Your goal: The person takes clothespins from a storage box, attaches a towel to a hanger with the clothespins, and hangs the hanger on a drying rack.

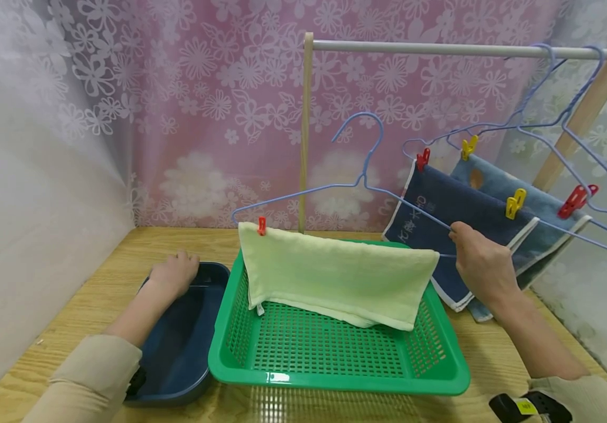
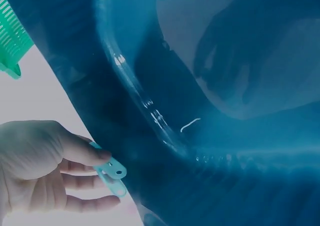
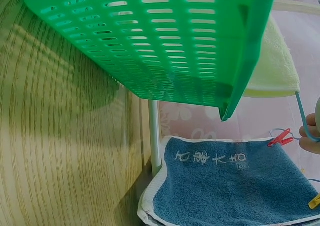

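In the left wrist view my left hand (image 2: 37, 163) pinches a clothes peg (image 2: 111, 170), teal in that view, between thumb and fingers. The peg is over the rim of a dark blue basin (image 1: 182, 335); in the head view the hand hides it. My right hand (image 1: 485, 261) grips a blue wire hanger (image 1: 303, 192) near its right end. A pale yellow towel (image 1: 335, 273) hangs folded over the hanger's lower bar, above a green basket (image 1: 335, 383). One red peg (image 1: 262, 226) fastens the towel's left top corner; no peg shows at its right corner.
A rack with a metal rail (image 1: 441, 49) stands at the back right. From it hang two more hangers, carrying a dark blue towel (image 1: 441, 205) and a lighter blue towel (image 1: 533, 200) fastened with red and yellow pegs. Behind is a pink floral curtain (image 1: 219, 117).
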Demonstrator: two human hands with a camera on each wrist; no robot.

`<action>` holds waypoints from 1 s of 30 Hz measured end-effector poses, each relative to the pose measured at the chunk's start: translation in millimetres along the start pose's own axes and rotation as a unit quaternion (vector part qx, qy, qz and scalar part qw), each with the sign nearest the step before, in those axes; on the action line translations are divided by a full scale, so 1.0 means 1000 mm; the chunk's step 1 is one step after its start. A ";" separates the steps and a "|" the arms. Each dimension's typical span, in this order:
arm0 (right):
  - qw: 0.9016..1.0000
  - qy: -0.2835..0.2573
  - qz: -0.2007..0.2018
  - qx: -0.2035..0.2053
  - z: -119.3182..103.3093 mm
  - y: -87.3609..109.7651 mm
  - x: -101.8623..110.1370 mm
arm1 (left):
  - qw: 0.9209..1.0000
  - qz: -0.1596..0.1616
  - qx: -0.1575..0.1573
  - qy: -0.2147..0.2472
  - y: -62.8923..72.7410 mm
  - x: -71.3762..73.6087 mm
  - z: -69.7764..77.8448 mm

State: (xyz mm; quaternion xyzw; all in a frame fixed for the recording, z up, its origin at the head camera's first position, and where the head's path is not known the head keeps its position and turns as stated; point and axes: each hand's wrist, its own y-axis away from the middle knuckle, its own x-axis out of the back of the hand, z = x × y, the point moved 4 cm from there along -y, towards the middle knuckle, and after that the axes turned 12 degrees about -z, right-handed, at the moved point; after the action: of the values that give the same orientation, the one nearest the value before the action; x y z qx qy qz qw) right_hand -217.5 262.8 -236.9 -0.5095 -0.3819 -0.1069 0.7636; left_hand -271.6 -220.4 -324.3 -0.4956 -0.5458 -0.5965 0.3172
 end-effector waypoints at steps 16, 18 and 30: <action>1.000 -0.005 -0.007 -0.003 0.001 0.002 -0.002 | 0.985 0.170 -0.010 -0.026 0.002 0.018 -0.009; 1.000 -0.005 -0.007 -0.004 0.001 0.001 -0.001 | 0.983 0.181 -0.018 -0.013 0.004 0.020 -0.008; 1.000 -0.007 -0.007 -0.002 0.000 -0.001 -0.001 | 0.980 0.187 -0.063 -0.013 0.009 0.036 0.007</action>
State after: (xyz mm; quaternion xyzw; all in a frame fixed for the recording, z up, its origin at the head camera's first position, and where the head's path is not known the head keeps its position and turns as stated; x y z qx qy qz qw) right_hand -218.5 261.7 -236.8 -0.5091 -0.3906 -0.1088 0.7592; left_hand -272.2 -209.6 -288.4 -0.6157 -0.4088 -0.5537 0.3837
